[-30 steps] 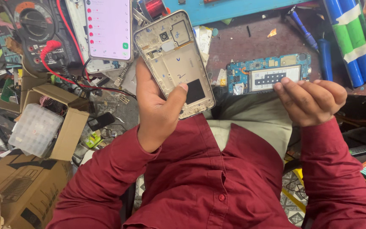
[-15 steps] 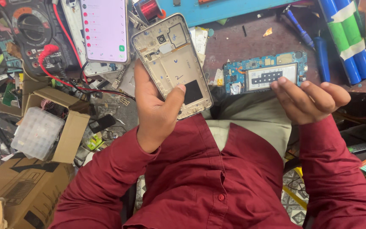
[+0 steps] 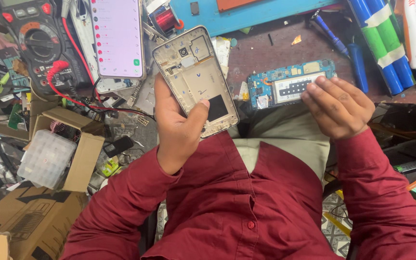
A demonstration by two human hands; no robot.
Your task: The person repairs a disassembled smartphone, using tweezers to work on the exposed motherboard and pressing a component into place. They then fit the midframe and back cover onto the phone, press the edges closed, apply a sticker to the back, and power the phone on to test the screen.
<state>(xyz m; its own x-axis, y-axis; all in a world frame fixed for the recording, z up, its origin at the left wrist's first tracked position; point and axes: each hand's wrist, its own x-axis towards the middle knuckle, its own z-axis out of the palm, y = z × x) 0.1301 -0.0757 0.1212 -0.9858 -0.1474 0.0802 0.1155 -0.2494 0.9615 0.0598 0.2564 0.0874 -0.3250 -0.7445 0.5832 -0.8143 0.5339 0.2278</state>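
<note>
My left hand [image 3: 179,130] grips a gold phone frame [image 3: 196,77], inner side up, with the thumb across its lower part near a black square cutout. My right hand [image 3: 335,106] rests with curled fingers at the front edge of the workbench. Its fingertips touch the right end of a blue phone circuit board [image 3: 285,86] lying flat on the bench. Both arms wear dark red sleeves.
A lit phone [image 3: 117,38] lies at the back left beside a black multimeter [image 3: 34,41] with red leads. Blue and green battery cells [image 3: 379,41] sit at the right. An open cardboard box [image 3: 80,144] and a clear plastic case [image 3: 46,159] stand to my left.
My right hand has moved up from my lap to the circuit board and now touches it. The left hand still holds the phone frame, barely shifted.
</note>
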